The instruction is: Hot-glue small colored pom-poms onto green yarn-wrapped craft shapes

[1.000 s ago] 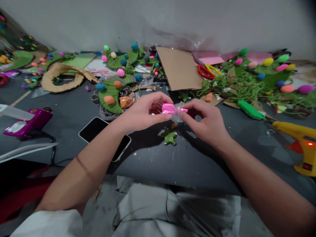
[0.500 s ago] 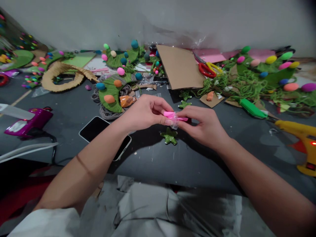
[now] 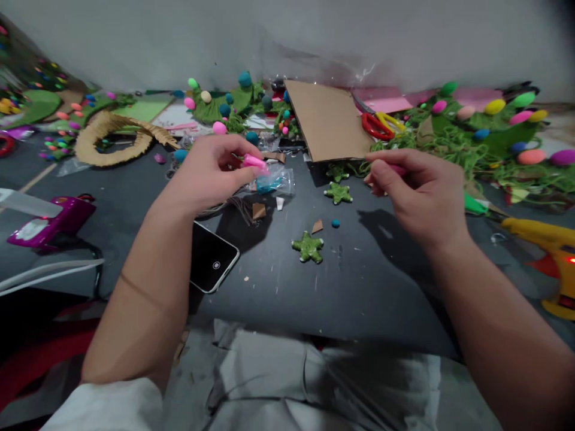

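My left hand [image 3: 211, 170] is closed on a bright pink clay packet [image 3: 254, 161] in clear wrapping, held above the left-middle of the table. Just under it lies a clear packet with blue clay [image 3: 273, 181]. My right hand [image 3: 420, 194] is lifted off the table, its fingers pinched; a bit of pink shows between them, mostly hidden. Between my hands, a green yarn-wrapped star [image 3: 308, 247] lies flat, with a similar star [image 3: 338, 193] farther back. A small blue ball [image 3: 335, 224] sits beside a cardboard scrap [image 3: 317, 226].
A phone [image 3: 213, 263] lies below my left forearm. On the right is a yellow glue gun [image 3: 545, 239] with a red light. Red-handled scissors [image 3: 376, 127] rest by a cardboard sheet [image 3: 332, 123]. A tan paper wreath [image 3: 90, 140] and a purple device [image 3: 56, 221] are left.
My hands have drawn apart. The left moved left and back with the pink clay packet; the right moved right and up. The blue ball, cardboard scrap and blue packet now show.
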`<control>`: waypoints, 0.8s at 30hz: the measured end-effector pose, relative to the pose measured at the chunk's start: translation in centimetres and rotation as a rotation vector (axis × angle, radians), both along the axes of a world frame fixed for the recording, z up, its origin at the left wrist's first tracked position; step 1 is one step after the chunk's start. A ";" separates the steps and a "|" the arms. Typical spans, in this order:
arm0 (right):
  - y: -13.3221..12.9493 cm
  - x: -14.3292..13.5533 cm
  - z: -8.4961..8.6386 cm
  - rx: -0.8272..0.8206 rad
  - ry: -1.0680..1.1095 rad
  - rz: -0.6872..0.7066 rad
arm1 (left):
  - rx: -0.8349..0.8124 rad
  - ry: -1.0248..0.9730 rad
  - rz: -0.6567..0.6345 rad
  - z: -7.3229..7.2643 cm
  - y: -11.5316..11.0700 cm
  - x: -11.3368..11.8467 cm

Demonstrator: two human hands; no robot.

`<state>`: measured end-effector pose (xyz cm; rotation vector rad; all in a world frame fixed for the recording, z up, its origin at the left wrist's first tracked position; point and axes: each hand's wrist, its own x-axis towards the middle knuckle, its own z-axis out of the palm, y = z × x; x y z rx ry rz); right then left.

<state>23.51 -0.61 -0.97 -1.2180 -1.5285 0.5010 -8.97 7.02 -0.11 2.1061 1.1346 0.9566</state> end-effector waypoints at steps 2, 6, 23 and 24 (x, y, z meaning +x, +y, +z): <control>0.3 0.1 -0.3 -0.073 0.030 0.128 | 0.012 0.131 -0.021 -0.1 0.3 -0.7; -0.2 -0.6 -0.6 -0.202 -0.044 0.270 | 0.067 0.199 -0.056 0.0 -0.2 -0.1; -0.5 -1.1 -1.5 -0.244 -0.022 0.416 | -0.087 -0.190 -0.158 1.2 -3.0 3.9; -0.6 -1.1 -1.5 -0.262 0.002 0.427 | -0.090 -0.199 -0.163 1.1 -3.0 3.9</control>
